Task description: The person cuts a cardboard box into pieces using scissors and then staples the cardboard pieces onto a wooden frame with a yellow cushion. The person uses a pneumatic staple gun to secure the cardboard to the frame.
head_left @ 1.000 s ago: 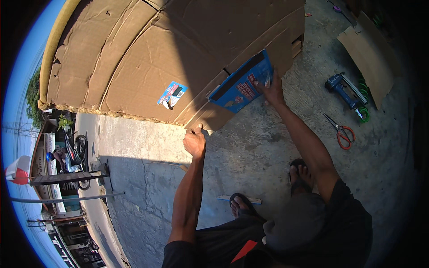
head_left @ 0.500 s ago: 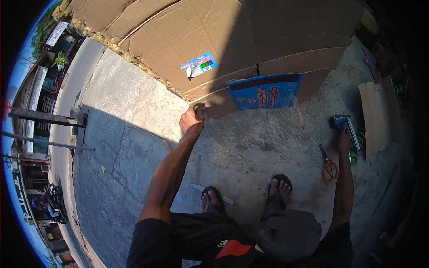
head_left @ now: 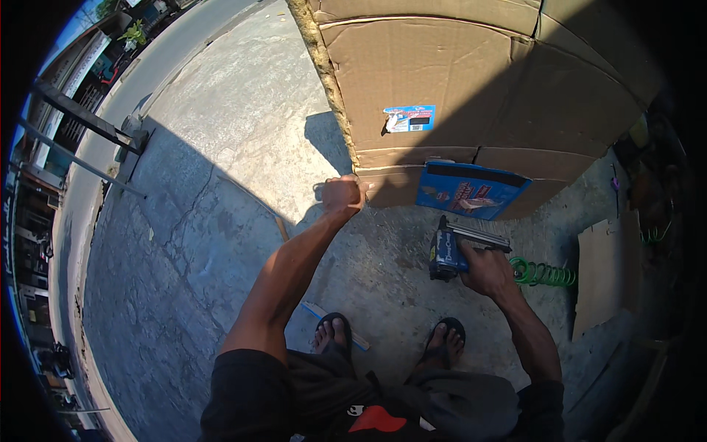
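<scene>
Left hand (head_left: 342, 194) fingers grip the cardboard (head_left: 471, 88) corner; right hand (head_left: 486, 269) (closed) holds the nail gun (head_left: 451, 249).

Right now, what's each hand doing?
Left hand: closed on the cardboard sheet's edge.
Right hand: closed, holding the blue nail gun.

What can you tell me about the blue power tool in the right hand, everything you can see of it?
The blue pneumatic nail gun has a chunky blue body with dark trim and a long silvery metal magazine running out to its right. The right hand grips its handle and holds it clear of the concrete ground, below the blue printed carton. A green coiled hose trails away beside the hand.
</scene>
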`<move>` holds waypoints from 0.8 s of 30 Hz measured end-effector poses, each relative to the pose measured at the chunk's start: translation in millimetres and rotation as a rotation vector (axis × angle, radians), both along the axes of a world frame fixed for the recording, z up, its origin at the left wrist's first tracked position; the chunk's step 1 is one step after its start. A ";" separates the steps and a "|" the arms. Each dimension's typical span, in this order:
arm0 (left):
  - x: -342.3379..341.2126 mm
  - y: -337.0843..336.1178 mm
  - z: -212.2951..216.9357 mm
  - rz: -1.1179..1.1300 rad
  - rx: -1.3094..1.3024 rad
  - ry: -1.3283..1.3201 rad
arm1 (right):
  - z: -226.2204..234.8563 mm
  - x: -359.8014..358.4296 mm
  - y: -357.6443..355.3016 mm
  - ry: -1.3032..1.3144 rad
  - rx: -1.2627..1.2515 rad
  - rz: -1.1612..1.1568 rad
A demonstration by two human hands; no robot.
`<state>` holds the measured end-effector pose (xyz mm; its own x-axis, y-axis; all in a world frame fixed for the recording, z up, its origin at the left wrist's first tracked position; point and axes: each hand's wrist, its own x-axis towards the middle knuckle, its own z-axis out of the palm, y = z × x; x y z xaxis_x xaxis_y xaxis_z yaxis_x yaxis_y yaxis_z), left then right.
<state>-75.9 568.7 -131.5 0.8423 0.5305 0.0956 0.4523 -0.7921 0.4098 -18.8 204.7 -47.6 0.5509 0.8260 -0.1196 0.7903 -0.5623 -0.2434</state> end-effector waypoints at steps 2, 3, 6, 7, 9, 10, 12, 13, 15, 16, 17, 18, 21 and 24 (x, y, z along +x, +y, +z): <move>1.8 -4.8 1.9 -0.013 -0.017 -0.067 | 2.4 -0.8 48.7 -0.070 0.121 0.183; 0.2 -5.9 3.2 0.003 -0.030 -0.070 | 8.8 -4.9 75.7 -0.099 0.136 0.215; 1.2 -1.5 2.8 -0.016 -0.104 -0.094 | 20.2 -6.0 132.8 -0.170 0.164 0.263; -0.4 -0.4 7.1 -0.047 -0.112 -0.117 | 17.5 -3.9 144.5 -0.187 0.177 0.270; -1.7 -3.2 15.1 -0.046 -0.162 -0.110 | 11.4 3.2 153.8 -0.255 0.194 0.292; -7.0 -3.7 20.6 -0.034 -0.169 -0.112 | 8.6 4.6 158.8 -0.285 0.206 0.305; -5.8 6.3 3.5 -0.020 -0.103 -0.145 | 6.3 6.4 166.8 -0.310 0.217 0.317; -7.0 3.4 4.4 -0.031 -0.132 -0.159 | 5.4 4.6 164.3 -0.313 0.205 0.314; -7.8 -0.1 7.3 -0.053 -0.191 -0.187 | 7.5 6.6 165.9 -0.289 0.130 0.280; -10.0 3.4 9.1 -0.054 -0.147 -0.167 | 11.1 5.5 170.6 -0.283 0.110 0.263; -10.5 4.8 3.1 -0.040 -0.195 -0.167 | 9.4 0.2 169.5 -0.307 0.135 0.257; -10.5 4.9 -3.5 -0.026 -0.244 -0.166 | 8.5 -1.2 167.9 -0.311 0.135 0.269; -7.5 -2.5 -11.2 0.002 -0.335 -0.073 | 2.1 -3.5 162.7 -0.283 0.102 0.303; -3.6 -1.6 -45.0 0.008 -0.389 -0.010 | -6.1 -5.5 159.9 -0.243 0.039 0.317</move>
